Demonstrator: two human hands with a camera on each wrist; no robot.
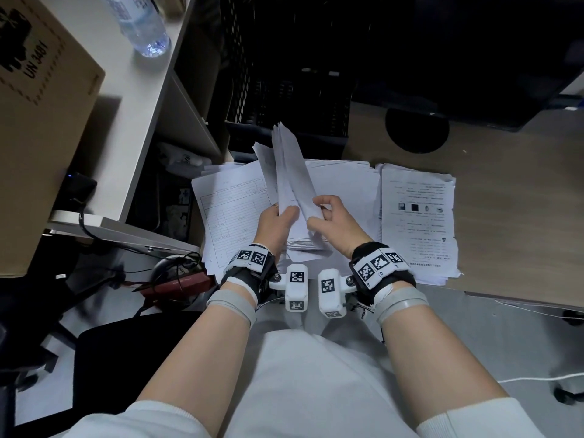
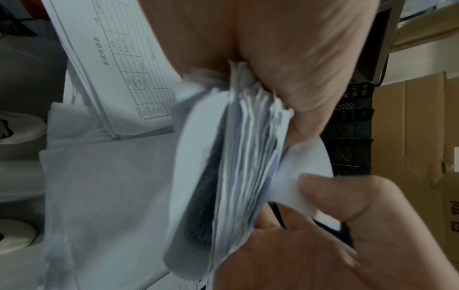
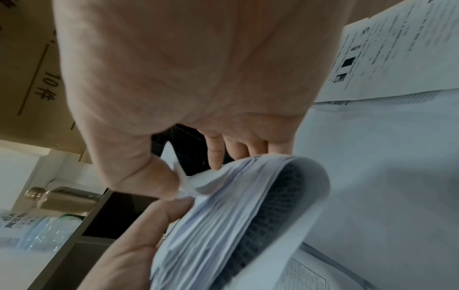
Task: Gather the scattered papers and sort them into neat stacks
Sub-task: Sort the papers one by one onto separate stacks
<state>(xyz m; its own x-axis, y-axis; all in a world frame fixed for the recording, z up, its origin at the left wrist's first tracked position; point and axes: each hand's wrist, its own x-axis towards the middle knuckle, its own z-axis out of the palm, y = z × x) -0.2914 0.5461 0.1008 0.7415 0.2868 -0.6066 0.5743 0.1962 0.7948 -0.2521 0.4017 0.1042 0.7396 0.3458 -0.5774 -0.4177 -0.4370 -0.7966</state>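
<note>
A thick bundle of white papers (image 1: 292, 172) stands on end over the desk, its sheets fanned. My left hand (image 1: 278, 218) grips its lower left side; in the left wrist view the bundle (image 2: 248, 149) sits in the fold of my palm. My right hand (image 1: 327, 213) pinches the curled corner of one sheet (image 3: 191, 184) between thumb and fingers. Flat on the desk lie form sheets with tables (image 1: 227, 213) at the left, a blank pile (image 1: 344, 188) in the middle and a printed stack (image 1: 417, 216) at the right.
A black mesh tray (image 1: 284, 99) stands just behind the papers, a dark round monitor base (image 1: 417, 131) to its right. On the left are a white shelf with a water bottle (image 1: 139, 23) and a cardboard box (image 1: 38, 90). Bare wooden desk (image 1: 512, 191) stretches to the right.
</note>
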